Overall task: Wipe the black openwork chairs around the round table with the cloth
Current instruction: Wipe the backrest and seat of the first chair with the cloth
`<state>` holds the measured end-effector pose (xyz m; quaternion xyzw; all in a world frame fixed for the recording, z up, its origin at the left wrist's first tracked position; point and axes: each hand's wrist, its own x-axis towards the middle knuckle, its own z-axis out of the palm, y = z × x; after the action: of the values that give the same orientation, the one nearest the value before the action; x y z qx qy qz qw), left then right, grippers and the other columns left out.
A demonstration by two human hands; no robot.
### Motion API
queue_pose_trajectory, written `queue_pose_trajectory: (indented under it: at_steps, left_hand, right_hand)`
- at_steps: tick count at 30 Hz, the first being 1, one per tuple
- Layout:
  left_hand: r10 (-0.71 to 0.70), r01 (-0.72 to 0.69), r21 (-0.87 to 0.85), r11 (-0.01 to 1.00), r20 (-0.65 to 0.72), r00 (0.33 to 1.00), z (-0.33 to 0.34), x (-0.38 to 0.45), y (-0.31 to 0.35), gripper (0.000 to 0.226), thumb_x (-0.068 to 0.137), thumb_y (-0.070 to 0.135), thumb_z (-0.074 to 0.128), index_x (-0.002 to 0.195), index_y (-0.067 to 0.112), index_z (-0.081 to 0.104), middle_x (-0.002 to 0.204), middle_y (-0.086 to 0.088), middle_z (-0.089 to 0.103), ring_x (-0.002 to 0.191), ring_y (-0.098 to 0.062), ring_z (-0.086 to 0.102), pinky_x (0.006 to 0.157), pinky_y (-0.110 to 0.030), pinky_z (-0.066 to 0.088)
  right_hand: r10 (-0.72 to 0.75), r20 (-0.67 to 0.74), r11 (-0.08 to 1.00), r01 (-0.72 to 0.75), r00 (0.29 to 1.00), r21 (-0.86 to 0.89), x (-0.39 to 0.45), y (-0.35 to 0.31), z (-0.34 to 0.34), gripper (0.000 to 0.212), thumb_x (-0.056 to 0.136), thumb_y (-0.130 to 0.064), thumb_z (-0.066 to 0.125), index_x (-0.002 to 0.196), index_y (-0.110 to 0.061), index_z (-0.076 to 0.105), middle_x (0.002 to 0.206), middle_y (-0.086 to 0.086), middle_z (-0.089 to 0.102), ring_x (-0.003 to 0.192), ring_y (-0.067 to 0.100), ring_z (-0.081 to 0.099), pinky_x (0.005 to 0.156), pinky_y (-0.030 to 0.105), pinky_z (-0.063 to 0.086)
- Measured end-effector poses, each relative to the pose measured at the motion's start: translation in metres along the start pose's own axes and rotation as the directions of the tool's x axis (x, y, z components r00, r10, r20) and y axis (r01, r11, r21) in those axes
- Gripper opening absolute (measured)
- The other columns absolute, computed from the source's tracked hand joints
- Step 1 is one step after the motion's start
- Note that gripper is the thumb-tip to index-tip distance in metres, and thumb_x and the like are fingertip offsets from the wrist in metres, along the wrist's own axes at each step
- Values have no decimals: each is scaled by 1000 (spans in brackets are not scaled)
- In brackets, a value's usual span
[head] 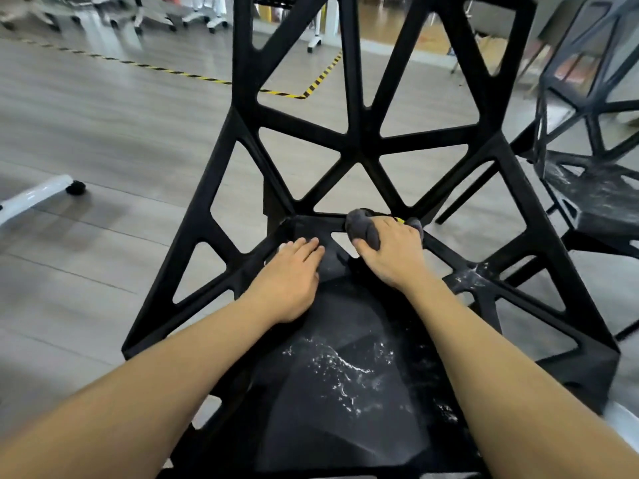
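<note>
soft even daylight, pale glare on the floor (103, 140), wide-angle bending and blur toward the edges

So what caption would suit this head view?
Right hand wipes a black openwork chair with a grey cloth; left hand rests on the seat.

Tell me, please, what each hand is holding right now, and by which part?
The right hand holds the grey cloth, bunched in its grip against the chair. The left hand holds nothing; it rests flat on the seat.
</note>
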<state>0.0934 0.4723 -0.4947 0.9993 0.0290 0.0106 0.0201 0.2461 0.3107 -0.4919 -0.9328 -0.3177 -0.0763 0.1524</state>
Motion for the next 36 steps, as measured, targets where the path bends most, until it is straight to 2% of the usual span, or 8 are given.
queue_pose_trajectory:
  at_steps: [4, 7, 10, 15, 20, 23, 30, 36]
  left_hand:
    - [-22, 62, 204, 977, -196, 980, -41, -57, -26, 51, 95, 20, 42, 143, 8, 51, 155, -18, 40, 148, -39, 27, 124, -51, 15]
    - [-61, 152, 263, 953, -326, 943, -51, -112, -40, 50, 93, 17, 46, 142, 5, 52, 157, -23, 35, 149, -42, 24, 122, -54, 18]
    - [-114, 197, 204, 959, -359, 926, -53, -130, -33, 49, 96, 19, 48, 144, 6, 50, 159, -21, 31, 151, -38, 20, 123, -52, 17]
    - [-187, 244, 119, 963, -359, 914, -37, -150, -21, 36, 100, 17, 37, 119, 3, 64, 137, -17, 58, 145, -36, 36, 123, -48, 20]
    - [-215, 247, 8, 969, -465, 859, -27, -155, -18, 37, 102, 14, 35, 114, 1, 67, 109, -12, 70, 126, -34, 57, 120, -47, 29]
    - [-234, 225, -86, 970, -570, 788, -26, -151, -19, 30, 100, 7, 40, 110, -1, 67, 97, -14, 69, 116, -35, 63, 117, -48, 34]
    - [-253, 212, -138, 968, -540, 803, -32, -147, -26, 31, 100, 12, 34, 108, 3, 62, 96, -13, 65, 97, -33, 62, 119, -43, 31]
    - [-229, 203, -106, 973, -523, 821, -28, -148, -30, 30, 96, 13, 34, 105, 5, 62, 96, -12, 65, 100, -33, 61, 121, -40, 28]
  right_hand:
    - [37, -18, 999, -36, 999, 39, 1, 5, -1, 29, 92, -40, 54, 107, -17, 62, 116, 8, 67, 108, 34, 60, 93, 42, 41]
    - [44, 10, 995, -44, 999, 91, 4, -28, 9, 29, 93, -36, 55, 103, -10, 63, 115, 14, 65, 106, 37, 60, 92, 43, 41]
    - [-65, 82, 975, 46, 994, 216, -1, -77, 18, 26, 94, -33, 57, 102, -9, 59, 115, 14, 62, 107, 36, 57, 91, 43, 40]
    - [-56, 110, 961, 23, 992, 276, 2, -83, 18, 29, 89, -39, 48, 99, -12, 54, 107, 8, 63, 102, 33, 58, 87, 44, 44]
    - [-18, 196, 952, -44, 980, 304, 4, -83, 16, 64, 87, -52, 33, 132, -12, 53, 129, 9, 61, 121, 31, 54, 105, 46, 40]
    - [-37, 263, 944, -53, 964, 325, -25, -96, 0, 52, 86, -48, 31, 113, -13, 58, 108, 8, 66, 103, 31, 60, 96, 45, 46]
    - [-192, 299, 948, 98, 935, 303, -135, -154, -25, 35, 89, -47, 34, 100, -20, 54, 100, 0, 64, 98, 28, 59, 90, 46, 45]
    - [-14, 247, 992, -18, 969, 127, -164, -132, -41, 29, 96, -40, 44, 107, -16, 56, 109, 8, 65, 102, 35, 60, 87, 45, 48]
